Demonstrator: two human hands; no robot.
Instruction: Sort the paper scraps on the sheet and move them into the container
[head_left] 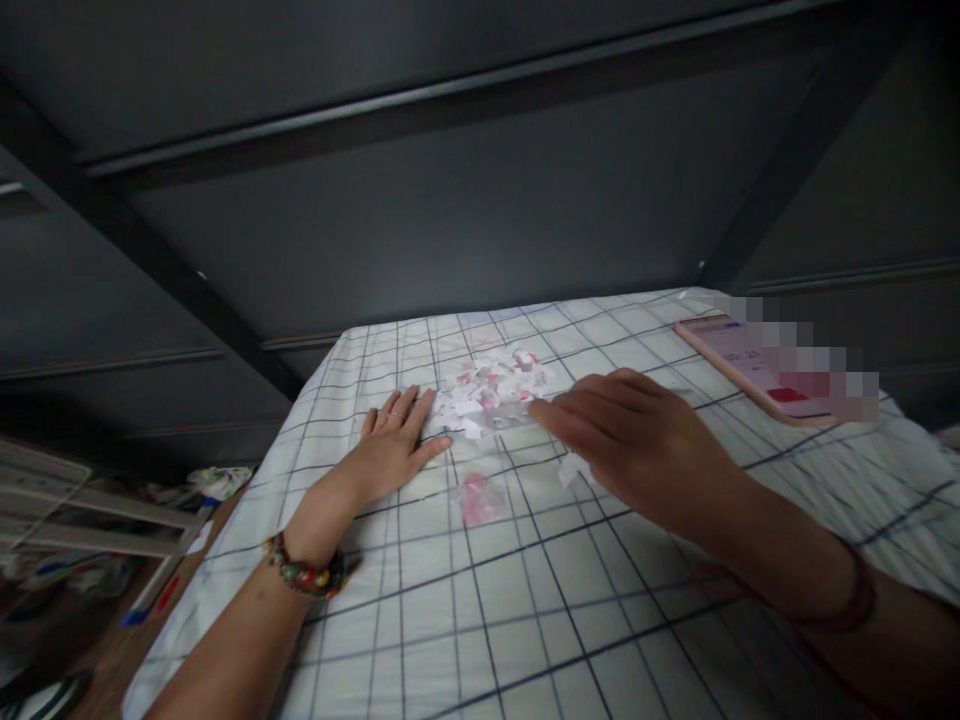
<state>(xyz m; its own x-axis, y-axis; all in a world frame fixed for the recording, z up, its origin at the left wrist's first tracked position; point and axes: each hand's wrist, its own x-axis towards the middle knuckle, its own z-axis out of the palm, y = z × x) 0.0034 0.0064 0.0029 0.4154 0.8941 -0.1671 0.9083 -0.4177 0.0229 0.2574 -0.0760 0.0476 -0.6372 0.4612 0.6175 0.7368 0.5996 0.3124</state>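
Observation:
A loose pile of small torn paper scraps (491, 385), white with pink and red bits, lies on a white checked cloth (420, 600). Beside its left edge, my left hand (394, 445) rests flat on the cloth with fingers stretched out. My right hand (630, 430) is at the pile's right edge, its fingers bent and pressed together. A pale, partly see-through strip (506, 415) lies at those fingertips; whether they hold it is hard to make out. Under the right palm shows a white scrap (572, 468). A small clear wrapper with pink on it (480, 498) lies nearer me.
A phone in a pink case (757, 370) lies on the cloth at the right, its screen lit and partly pixelated. Dark grey panels (450, 220) rise behind the cloth's far edge. Down on the left stands a white frame (112, 510) among cluttered things.

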